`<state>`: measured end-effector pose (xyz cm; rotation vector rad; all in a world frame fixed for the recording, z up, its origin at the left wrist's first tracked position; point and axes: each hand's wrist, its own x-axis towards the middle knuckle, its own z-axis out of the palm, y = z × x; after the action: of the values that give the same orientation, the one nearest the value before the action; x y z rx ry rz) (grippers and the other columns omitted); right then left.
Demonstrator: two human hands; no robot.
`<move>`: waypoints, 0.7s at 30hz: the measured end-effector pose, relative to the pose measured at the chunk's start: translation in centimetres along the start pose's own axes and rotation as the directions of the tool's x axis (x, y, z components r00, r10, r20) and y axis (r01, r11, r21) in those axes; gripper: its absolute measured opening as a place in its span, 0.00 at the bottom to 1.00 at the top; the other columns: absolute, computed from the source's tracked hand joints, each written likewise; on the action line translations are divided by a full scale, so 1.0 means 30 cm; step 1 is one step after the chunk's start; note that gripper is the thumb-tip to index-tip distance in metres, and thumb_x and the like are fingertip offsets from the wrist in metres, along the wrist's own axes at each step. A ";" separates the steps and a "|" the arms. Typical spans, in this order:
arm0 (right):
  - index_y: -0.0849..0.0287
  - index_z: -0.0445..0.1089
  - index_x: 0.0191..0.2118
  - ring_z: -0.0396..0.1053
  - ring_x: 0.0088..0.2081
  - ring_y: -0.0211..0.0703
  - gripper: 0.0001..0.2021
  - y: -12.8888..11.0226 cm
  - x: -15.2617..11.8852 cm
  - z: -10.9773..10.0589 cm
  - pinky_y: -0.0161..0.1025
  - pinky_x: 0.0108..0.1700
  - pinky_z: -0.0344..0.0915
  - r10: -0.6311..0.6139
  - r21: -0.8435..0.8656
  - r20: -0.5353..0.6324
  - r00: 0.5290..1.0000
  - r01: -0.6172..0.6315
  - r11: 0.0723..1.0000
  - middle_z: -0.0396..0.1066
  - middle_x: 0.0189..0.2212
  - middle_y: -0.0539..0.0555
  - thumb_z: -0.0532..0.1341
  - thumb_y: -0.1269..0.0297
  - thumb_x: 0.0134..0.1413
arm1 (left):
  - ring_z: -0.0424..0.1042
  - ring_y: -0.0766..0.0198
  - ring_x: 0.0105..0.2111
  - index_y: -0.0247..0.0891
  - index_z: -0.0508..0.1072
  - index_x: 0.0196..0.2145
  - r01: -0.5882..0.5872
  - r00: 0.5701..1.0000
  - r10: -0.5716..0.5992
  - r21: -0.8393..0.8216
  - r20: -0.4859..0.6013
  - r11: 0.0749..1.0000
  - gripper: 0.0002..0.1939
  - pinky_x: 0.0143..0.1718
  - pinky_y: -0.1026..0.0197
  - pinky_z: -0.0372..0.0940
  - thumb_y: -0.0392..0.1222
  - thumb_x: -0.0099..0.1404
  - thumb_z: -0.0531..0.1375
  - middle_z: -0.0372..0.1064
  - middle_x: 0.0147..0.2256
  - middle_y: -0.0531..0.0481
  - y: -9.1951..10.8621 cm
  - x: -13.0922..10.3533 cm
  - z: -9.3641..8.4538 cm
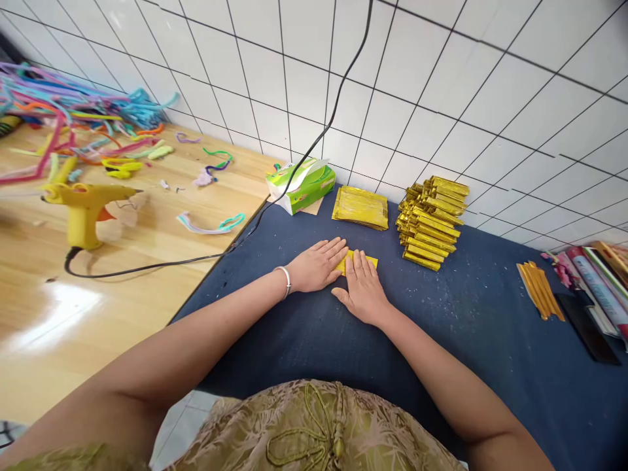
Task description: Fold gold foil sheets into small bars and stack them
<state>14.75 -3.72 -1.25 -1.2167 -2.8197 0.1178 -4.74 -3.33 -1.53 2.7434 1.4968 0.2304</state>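
A small piece of gold foil paper (373,261) lies on the dark blue tabletop in front of me, mostly covered by my hands. My left hand (316,265) rests flat on its left part, fingers stretched out and close together. Flat on the right part lies my right hand (364,288), thumb held apart from the fingers. Behind them sits a flat stack of gold foil sheets (360,208). To its right rises a pile of folded gold foil strips (432,222).
A green tissue pack (307,186) stands by the tiled wall. On the wooden table at left are a yellow glue gun (86,212) with a black cord (161,265) and many pipe cleaners (98,111). Brown-gold strips (540,291) and books (601,288) lie at right.
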 end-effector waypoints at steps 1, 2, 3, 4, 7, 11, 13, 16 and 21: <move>0.72 0.41 0.65 0.27 0.66 0.55 0.41 0.002 -0.003 -0.006 0.55 0.64 0.34 -0.006 -0.008 0.009 1.000 0.006 1.000 0.34 0.66 0.67 0.40 0.40 0.58 | 0.37 0.56 0.65 0.35 0.46 0.64 0.007 1.000 -0.007 0.002 0.001 1.000 0.30 0.62 0.52 0.38 0.51 0.69 0.41 0.37 0.65 0.42 -0.008 -0.011 -0.001; 0.72 0.42 0.64 0.27 0.66 0.55 0.41 0.003 -0.006 -0.011 0.55 0.64 0.34 -0.012 -0.015 0.015 1.000 0.012 1.000 0.34 0.66 0.67 0.40 0.40 0.58 | 0.37 0.56 0.65 0.35 0.46 0.64 0.012 1.000 -0.012 0.004 0.004 1.000 0.30 0.62 0.52 0.38 0.52 0.69 0.41 0.37 0.65 0.43 -0.015 -0.021 -0.002; 0.71 0.42 0.64 0.28 0.66 0.55 0.40 0.004 -0.008 -0.016 0.55 0.64 0.34 -0.015 -0.020 0.020 1.000 0.015 1.000 0.34 0.66 0.67 0.40 0.40 0.58 | 0.37 0.56 0.65 0.35 0.46 0.64 0.021 1.000 -0.021 0.007 0.007 1.000 0.30 0.62 0.52 0.39 0.52 0.69 0.41 0.37 0.65 0.42 -0.021 -0.031 -0.003; 0.71 0.43 0.64 0.28 0.66 0.55 0.40 0.005 -0.009 -0.019 0.55 0.64 0.34 -0.016 -0.026 0.023 1.000 0.016 1.000 0.34 0.66 0.67 0.41 0.41 0.58 | 0.37 0.55 0.65 0.34 0.46 0.64 0.030 0.999 -0.030 0.009 0.012 1.000 0.30 0.62 0.52 0.39 0.52 0.69 0.41 0.37 0.65 0.42 -0.023 -0.039 -0.004; 0.70 0.43 0.64 0.28 0.66 0.55 0.39 0.009 -0.015 -0.023 0.55 0.64 0.34 -0.014 -0.036 0.032 0.999 0.016 0.999 0.34 0.66 0.67 0.42 0.42 0.59 | 0.38 0.55 0.65 0.34 0.47 0.64 0.066 0.998 -0.067 0.018 0.010 0.998 0.30 0.62 0.50 0.38 0.51 0.69 0.41 0.38 0.65 0.42 -0.015 -0.053 -0.017; 0.70 0.43 0.64 0.27 0.66 0.55 0.39 0.010 -0.016 -0.025 0.54 0.64 0.33 -0.008 -0.030 0.034 0.999 0.009 1.000 0.34 0.66 0.67 0.42 0.41 0.58 | 0.35 0.54 0.65 0.32 0.47 0.64 0.100 0.994 -0.099 0.026 -0.048 0.995 0.30 0.63 0.48 0.33 0.49 0.69 0.42 0.38 0.65 0.41 0.026 -0.051 -0.041; 0.71 0.43 0.64 0.28 0.66 0.55 0.40 0.010 -0.013 -0.028 0.54 0.64 0.33 -0.005 -0.015 0.038 0.999 0.006 1.000 0.34 0.66 0.67 0.42 0.41 0.58 | 0.34 0.56 0.65 0.33 0.47 0.64 0.034 0.999 -0.034 0.007 -0.033 0.999 0.30 0.64 0.50 0.33 0.51 0.69 0.42 0.38 0.65 0.42 0.046 -0.046 -0.043; 0.70 0.43 0.64 0.28 0.66 0.55 0.40 0.015 -0.011 -0.033 0.54 0.65 0.34 -0.013 0.013 0.048 0.999 0.012 1.000 0.34 0.66 0.67 0.42 0.40 0.58 | 0.36 0.56 0.65 0.32 0.46 0.64 -0.034 0.999 0.035 -0.044 0.022 0.998 0.33 0.64 0.52 0.36 0.55 0.69 0.42 0.39 0.65 0.42 0.062 -0.043 -0.030; 0.67 0.42 0.65 0.28 0.66 0.53 0.38 0.034 -0.023 -0.037 0.54 0.64 0.36 -0.015 0.034 0.055 0.998 0.013 0.999 0.33 0.66 0.63 0.42 0.42 0.59 | 0.36 0.55 0.65 0.32 0.47 0.64 -0.009 0.999 0.011 -0.075 0.031 0.997 0.33 0.64 0.52 0.37 0.56 0.68 0.42 0.38 0.65 0.41 0.060 -0.051 -0.023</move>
<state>16.07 -3.49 -0.28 -1.2045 -2.8601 0.2005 -4.15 -5.63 -0.91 2.6843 1.4374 0.2376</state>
